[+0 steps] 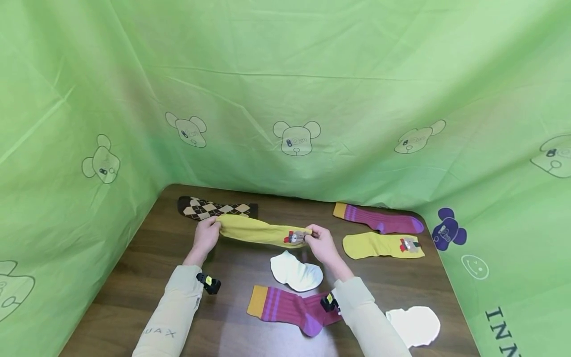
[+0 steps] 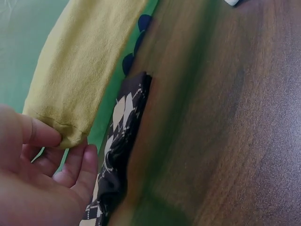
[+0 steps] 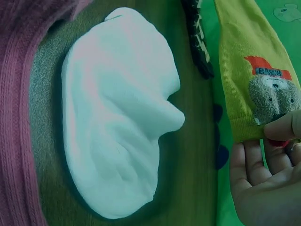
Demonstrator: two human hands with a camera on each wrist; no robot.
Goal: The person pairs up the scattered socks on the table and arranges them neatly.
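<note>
Yellow sock [image 1: 254,231] outstretched, my left hand [image 1: 207,235] pinching its toe and my right hand [image 1: 323,244] its cuff; a white sock [image 1: 295,272] lies nearer me than either hand.

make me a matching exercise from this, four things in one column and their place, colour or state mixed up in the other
Column 1
1. left hand
2. table
3. right hand
4. diamond-patterned sock

Column 2
a. brown with wood grain
b. holding the bear-face end of a yellow sock
c. near the back left corner
d. holding that sock's plain end

Pairs: 1-d, 2-a, 3-b, 4-c
</note>
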